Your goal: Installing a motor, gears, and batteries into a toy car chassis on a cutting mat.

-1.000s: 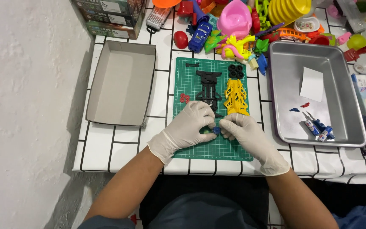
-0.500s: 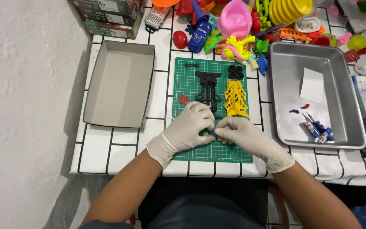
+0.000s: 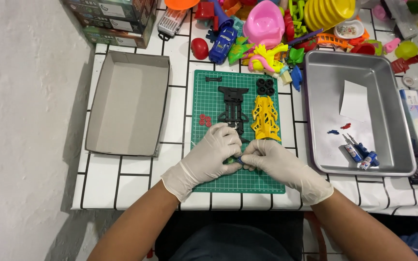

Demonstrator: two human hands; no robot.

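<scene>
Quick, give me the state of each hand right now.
Left hand: fingers closed on a small green part over the green cutting mat.
Right hand: fingers pinched on the same small part; a blue bit shows between the hands.

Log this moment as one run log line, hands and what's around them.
left hand: pinching small part | right hand: pinching same part | over green cutting mat | nearby: black chassis, yellow body shell

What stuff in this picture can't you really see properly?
Head view only:
- The small part pinched between the left hand and right hand: gloved fingers cover it, only a blue-green bit shows.
- The toy pile: cut off by the top edge.
- The small tubes in the metal tray: too small to tell apart.
- The person's lap: hidden under the table.
</scene>
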